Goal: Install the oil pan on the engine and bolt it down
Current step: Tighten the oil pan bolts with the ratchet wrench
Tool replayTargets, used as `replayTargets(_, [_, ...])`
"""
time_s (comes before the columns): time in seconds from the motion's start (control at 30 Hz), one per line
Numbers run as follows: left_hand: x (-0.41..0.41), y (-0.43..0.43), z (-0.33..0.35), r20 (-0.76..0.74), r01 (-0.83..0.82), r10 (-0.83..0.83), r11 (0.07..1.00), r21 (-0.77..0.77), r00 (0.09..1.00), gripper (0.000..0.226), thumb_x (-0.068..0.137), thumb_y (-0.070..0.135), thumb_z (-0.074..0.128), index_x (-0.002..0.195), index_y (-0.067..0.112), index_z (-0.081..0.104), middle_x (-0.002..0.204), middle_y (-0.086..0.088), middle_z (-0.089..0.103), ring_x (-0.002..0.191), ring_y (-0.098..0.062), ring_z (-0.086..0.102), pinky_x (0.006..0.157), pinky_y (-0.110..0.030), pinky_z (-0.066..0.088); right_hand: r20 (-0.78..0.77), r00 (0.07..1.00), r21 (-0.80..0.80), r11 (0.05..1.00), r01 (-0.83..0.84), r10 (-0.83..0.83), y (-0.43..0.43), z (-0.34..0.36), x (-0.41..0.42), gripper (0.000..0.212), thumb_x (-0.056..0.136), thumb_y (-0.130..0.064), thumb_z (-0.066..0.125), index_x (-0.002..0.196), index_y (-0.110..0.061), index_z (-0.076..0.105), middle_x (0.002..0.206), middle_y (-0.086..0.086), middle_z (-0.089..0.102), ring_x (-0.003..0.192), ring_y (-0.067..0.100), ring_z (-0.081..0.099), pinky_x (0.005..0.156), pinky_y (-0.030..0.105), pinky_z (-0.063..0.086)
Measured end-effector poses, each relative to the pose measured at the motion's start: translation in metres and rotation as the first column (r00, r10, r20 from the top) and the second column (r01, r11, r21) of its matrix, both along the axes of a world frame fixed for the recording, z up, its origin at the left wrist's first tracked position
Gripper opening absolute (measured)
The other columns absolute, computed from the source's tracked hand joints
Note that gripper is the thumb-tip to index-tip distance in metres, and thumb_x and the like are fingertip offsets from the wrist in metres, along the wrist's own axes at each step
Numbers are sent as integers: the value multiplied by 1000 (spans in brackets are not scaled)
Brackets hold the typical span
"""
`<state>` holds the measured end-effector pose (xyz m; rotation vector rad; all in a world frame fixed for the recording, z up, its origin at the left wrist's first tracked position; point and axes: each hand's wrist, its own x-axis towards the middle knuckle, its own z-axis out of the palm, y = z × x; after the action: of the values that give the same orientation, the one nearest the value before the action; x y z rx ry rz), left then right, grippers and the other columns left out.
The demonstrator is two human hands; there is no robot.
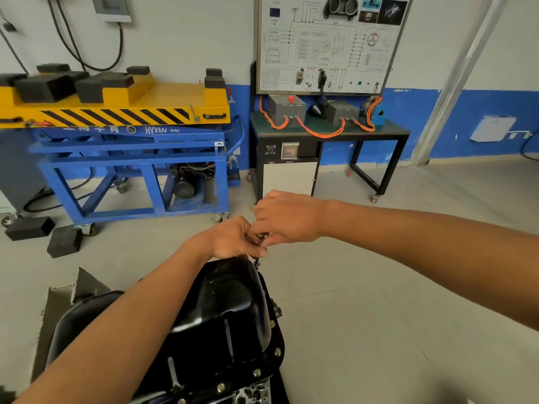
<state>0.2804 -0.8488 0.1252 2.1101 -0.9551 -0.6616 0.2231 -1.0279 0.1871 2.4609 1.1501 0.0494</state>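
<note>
A glossy black oil pan (227, 313) sits on the engine (250, 396) at the bottom centre, with several bolts (277, 351) along its right flange. At the pan's far end my left hand (233, 239) and my right hand (287, 218) meet over a small metal ratchet tool (260, 249) that stands upright at the flange. My left hand's fingers curl round the tool's upper part. My right hand's fingers close on its head from above. The tool's lower tip and the bolt under it are mostly hidden.
A blue lift cart (131, 158) with a yellow top stands at the left, with black rubber blocks (62, 242) on the floor in front of it. A black training bench (329, 132) with orange cables and a wiring board stands behind my hands. Grey floor lies to the right.
</note>
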Motion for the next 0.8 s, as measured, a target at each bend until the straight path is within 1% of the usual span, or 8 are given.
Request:
replayTargets(0.1, [-4, 0, 2, -20, 17, -17, 1000, -7, 1000, 12, 80, 14, 83, 77, 24, 78, 80, -2, 76, 73, -8, 64, 84, -27, 50, -116, 988, 136, 984, 119, -103, -2, -19, -4, 37, 103, -46, 41, 106, -12, 54, 89, 4, 58, 80, 22, 52, 81, 43, 45])
replayTargets(0.17, [-5, -1, 2, -10, -1, 1, 1000, -14, 1000, 14, 80, 14, 83, 75, 27, 78, 81, -4, 77, 73, -8, 63, 87, -30, 50, -118, 978, 191, 963, 190, -169, -2, -30, -6, 37, 104, -46, 39, 104, -11, 50, 84, 4, 57, 70, 21, 50, 70, 41, 44])
replayTargets(0.23, [-5, -1, 1, 1, -7, 7, 1000, -7, 1000, 14, 80, 16, 83, 74, 27, 79, 81, -7, 76, 73, -11, 62, 87, -32, 51, -91, 970, 219, 946, 238, -223, -1, -37, -8, 38, 104, -49, 36, 103, -13, 46, 79, 3, 54, 63, 20, 48, 62, 37, 38])
replayTargets(0.37, [-4, 2, 1, 13, 14, -15, 1000, 25, 1000, 27, 78, 20, 85, 61, 38, 76, 73, 2, 75, 70, -7, 63, 84, -27, 50, -25, 948, 287, 906, 311, -317, 9, -52, -17, 40, 103, -52, 32, 106, -14, 44, 63, -7, 38, 51, 11, 37, 49, 32, 24])
replayTargets(0.43, [-6, 5, 2, 25, -8, 7, 1000, 28, 1000, 26, 76, 20, 86, 60, 37, 76, 74, 1, 76, 70, -6, 64, 85, -27, 50, -23, 935, 303, 888, 345, -355, 14, -52, -19, 40, 104, -51, 32, 107, -13, 45, 62, -9, 34, 51, 9, 34, 47, 31, 20])
replayTargets(0.6, [-13, 5, 6, 30, -59, 60, 998, -24, 998, 27, 78, 19, 85, 59, 36, 75, 67, 4, 72, 62, -4, 57, 72, -21, 45, -116, 924, 237, 893, 382, -364, 14, -29, -21, 31, 104, -51, 35, 100, -20, 37, 68, -7, 38, 58, 12, 39, 54, 31, 25])
replayTargets(0.73, [-25, 8, 12, -15, -98, 97, 986, -137, 995, 13, 80, 12, 84, 68, 11, 77, 63, -8, 66, 59, -13, 51, 64, -22, 45, -65, 943, 280, 901, 332, -327, 17, -8, -31, 28, 103, -50, 39, 94, -24, 33, 69, -7, 41, 58, 9, 40, 51, 30, 24])
replayTargets(0.8, [-35, 9, 12, 16, -78, 81, 987, -141, 997, 15, 80, 11, 83, 69, 7, 75, 66, -8, 69, 62, -11, 54, 69, -24, 47, -60, 950, 284, 907, 311, -307, 17, -6, -40, 27, 103, -49, 40, 94, -24, 34, 68, -8, 39, 56, 7, 38, 49, 28, 21])
